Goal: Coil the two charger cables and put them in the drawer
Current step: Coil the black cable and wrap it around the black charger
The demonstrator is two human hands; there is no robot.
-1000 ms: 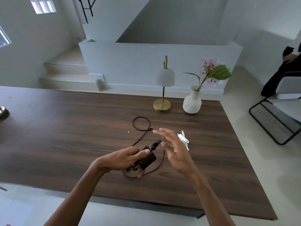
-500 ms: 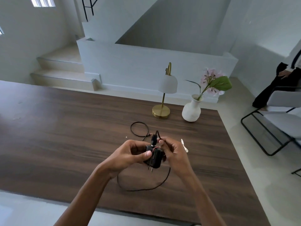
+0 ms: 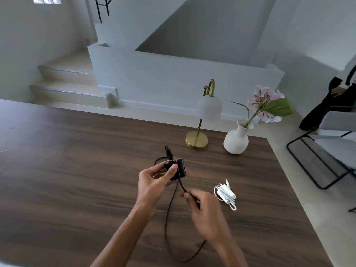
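Left hand (image 3: 154,179) grip clamps the black charger (image 3: 178,169); right hand (image 3: 204,209) pinches its black cable (image 3: 167,218). Slack could snag on the bench (image 3: 77,170) and loosen my wrap.

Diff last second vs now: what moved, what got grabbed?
The right hand went from open to pinching the black cable and drew it down off the black adapter, which the left hand keeps gripping. White charger bundle, lamp and vase unchanged.
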